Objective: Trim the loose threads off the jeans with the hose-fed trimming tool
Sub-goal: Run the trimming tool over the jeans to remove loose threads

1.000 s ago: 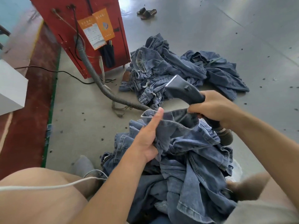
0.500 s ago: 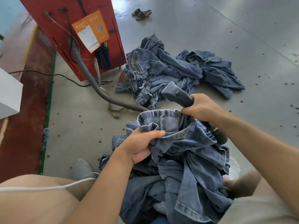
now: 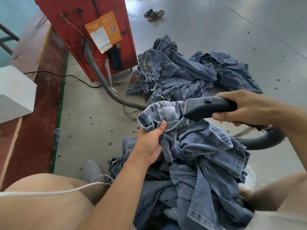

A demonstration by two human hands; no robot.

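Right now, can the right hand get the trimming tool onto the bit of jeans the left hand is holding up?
Probably yes. The right hand grips the trimming tool, whose nose already sits at the raised fold of jeans bunched in the left hand. Nothing lies between them.

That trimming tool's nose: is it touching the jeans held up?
Touching. The head view shows the trimming tool nose pressed against the raised fold of jeans, no gap visible.

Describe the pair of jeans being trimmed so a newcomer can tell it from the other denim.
Start at the red machine and follow its ribbed hose toward the person. The jeans being worked are the bunched fold gripped by the left hand, with the trimming tool in the right hand against it. Unlike the pile on the floor, it is lifted.
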